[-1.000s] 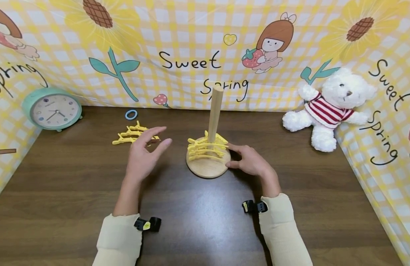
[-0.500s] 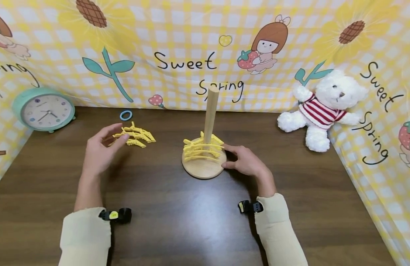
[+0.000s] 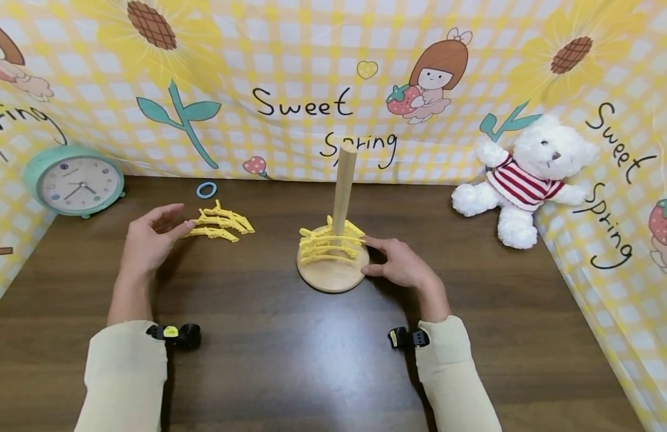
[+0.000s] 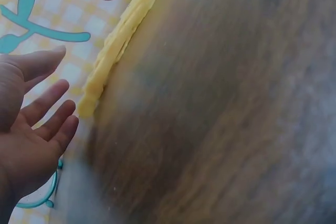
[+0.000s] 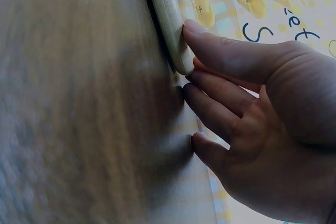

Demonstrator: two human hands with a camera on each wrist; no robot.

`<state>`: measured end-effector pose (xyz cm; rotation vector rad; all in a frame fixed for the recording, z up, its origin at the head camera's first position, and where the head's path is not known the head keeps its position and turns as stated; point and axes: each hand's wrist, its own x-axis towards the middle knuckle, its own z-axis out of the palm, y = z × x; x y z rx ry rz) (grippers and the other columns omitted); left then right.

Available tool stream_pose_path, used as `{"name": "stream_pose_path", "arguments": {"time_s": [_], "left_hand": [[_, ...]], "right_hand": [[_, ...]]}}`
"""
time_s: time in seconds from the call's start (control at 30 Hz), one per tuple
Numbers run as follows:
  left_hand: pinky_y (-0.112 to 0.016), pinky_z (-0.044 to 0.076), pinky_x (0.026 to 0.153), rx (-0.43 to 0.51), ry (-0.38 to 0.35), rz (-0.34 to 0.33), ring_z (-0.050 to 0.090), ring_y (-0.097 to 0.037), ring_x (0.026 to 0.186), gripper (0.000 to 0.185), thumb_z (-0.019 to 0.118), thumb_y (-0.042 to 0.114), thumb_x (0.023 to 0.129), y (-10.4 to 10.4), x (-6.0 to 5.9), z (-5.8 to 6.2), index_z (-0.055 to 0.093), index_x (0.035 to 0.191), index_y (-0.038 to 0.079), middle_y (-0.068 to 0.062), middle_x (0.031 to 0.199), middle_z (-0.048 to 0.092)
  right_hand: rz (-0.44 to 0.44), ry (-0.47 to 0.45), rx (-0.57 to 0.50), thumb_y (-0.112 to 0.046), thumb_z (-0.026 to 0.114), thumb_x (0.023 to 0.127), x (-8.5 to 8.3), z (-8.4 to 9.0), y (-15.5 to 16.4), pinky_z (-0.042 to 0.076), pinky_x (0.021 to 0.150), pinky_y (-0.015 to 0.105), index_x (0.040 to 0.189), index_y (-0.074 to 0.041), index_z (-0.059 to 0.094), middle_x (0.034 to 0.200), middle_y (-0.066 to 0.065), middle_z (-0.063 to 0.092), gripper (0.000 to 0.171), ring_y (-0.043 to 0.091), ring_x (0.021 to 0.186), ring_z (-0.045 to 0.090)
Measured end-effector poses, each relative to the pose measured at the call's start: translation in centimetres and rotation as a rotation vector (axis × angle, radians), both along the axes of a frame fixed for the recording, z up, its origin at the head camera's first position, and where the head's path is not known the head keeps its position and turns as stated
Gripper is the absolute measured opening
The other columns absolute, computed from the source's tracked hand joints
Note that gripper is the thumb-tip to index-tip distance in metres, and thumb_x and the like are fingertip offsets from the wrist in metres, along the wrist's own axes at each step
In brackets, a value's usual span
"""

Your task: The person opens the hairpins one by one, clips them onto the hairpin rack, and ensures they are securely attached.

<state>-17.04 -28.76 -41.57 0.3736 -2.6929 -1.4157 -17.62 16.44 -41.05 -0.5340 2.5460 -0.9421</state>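
Observation:
In the head view several yellow hair clips point(image 3: 221, 223) lie bunched on the table at left. My left hand point(image 3: 150, 237) is at their left end, thumb tip overlapping that end, fingers spread and holding nothing. The left wrist view shows the clips point(image 4: 121, 40) as one stacked strip just beyond the fingers. A wooden stand point(image 3: 333, 279), a round base with an upright post, is at the centre, with several more yellow clips point(image 3: 333, 247) around the foot of its post. My right hand point(image 3: 403, 262) holds the base's right edge, thumb on the rim point(image 5: 170, 30) and fingers behind.
Behind the loose clips lies a blue ring point(image 3: 206, 190). A mint alarm clock point(image 3: 76, 183) stands at the back left. At the back right a white teddy bear point(image 3: 522, 174) sits against the checked cloth point(image 3: 295, 54) that borders the table.
My left hand has moved left, from the right side of the loose clips, across them, to their left end. The right hand stays at the base, and the head view has shifted slightly.

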Motion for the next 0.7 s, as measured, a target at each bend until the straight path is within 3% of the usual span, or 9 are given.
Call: {"name": "stream_pose_path", "arguments": {"time_s": [0.13, 0.23, 0.43, 0.7], "left_hand": [[-0.023, 0.043, 0.089, -0.030, -0.016, -0.022, 0.047, -0.025, 0.118, 0.062, 0.063, 0.046, 0.085, -0.29, 0.07, -0.41, 0.048, 0.137, 0.014, -0.015, 0.136, 0.049], [-0.012, 0.038, 0.078, -0.055, -0.026, -0.055, 0.047, -0.023, 0.112, 0.062, 0.063, 0.045, 0.085, -0.41, 0.12, -0.65, 0.048, 0.137, 0.014, -0.015, 0.133, 0.051], [-0.014, 0.038, 0.076, -0.111, -0.079, -0.122, 0.049, -0.026, 0.112, 0.059, 0.064, 0.035, 0.087, -0.59, 0.25, -0.71, 0.045, 0.139, 0.014, -0.018, 0.130, 0.052], [-0.015, 0.040, 0.070, -0.163, -0.101, -0.154, 0.050, -0.024, 0.105, 0.054, 0.063, 0.025, 0.089, -0.69, 0.11, -0.52, 0.046, 0.138, 0.010, -0.019, 0.126, 0.055]], "right_hand": [[0.004, 0.004, 0.004, -0.026, 0.070, 0.084, -0.02, -0.10, 0.00, 0.034, 0.109, 0.045, 0.141, -0.014, 0.043, 0.143, 0.009, 0.044, 0.064, 0.027, 0.135, 0.038], [0.001, 0.013, 0.003, -0.026, 0.070, 0.084, -0.10, -0.21, 0.04, 0.034, 0.109, 0.044, 0.140, -0.014, 0.044, 0.143, 0.009, 0.045, 0.063, 0.026, 0.134, 0.038], [0.005, 0.023, 0.012, -0.026, 0.071, 0.084, -0.21, -0.29, 0.06, 0.033, 0.109, 0.044, 0.140, -0.014, 0.044, 0.143, 0.009, 0.044, 0.063, 0.026, 0.134, 0.038], [0.000, 0.019, 0.013, -0.026, 0.071, 0.083, -0.29, -0.29, 0.08, 0.033, 0.110, 0.044, 0.140, -0.015, 0.045, 0.144, 0.009, 0.044, 0.063, 0.026, 0.134, 0.038]]}}
